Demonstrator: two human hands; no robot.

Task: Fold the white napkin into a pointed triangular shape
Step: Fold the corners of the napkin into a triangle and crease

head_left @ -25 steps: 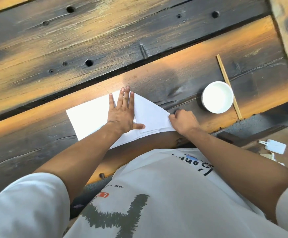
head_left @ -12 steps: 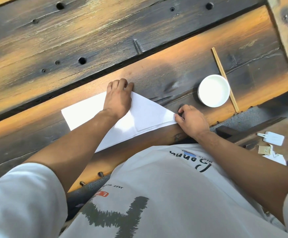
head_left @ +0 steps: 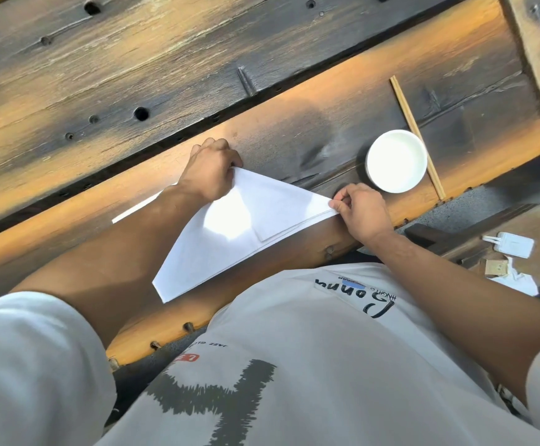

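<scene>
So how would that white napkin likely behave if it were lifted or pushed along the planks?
The white napkin is probably floppy: it is thin, layered and lies flat. It looks light, since the right hand holds its tip with a small pinch. It seems to hold creases, given the straight fold edges, and a push would probably slide or rumple it unless the left hand pins it.

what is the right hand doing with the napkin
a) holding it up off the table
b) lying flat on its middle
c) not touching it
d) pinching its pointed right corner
d: the right hand pinches the pointed tip of the white napkin between thumb and fingers, near the white bowl, while the napkin lies on the table.
</scene>
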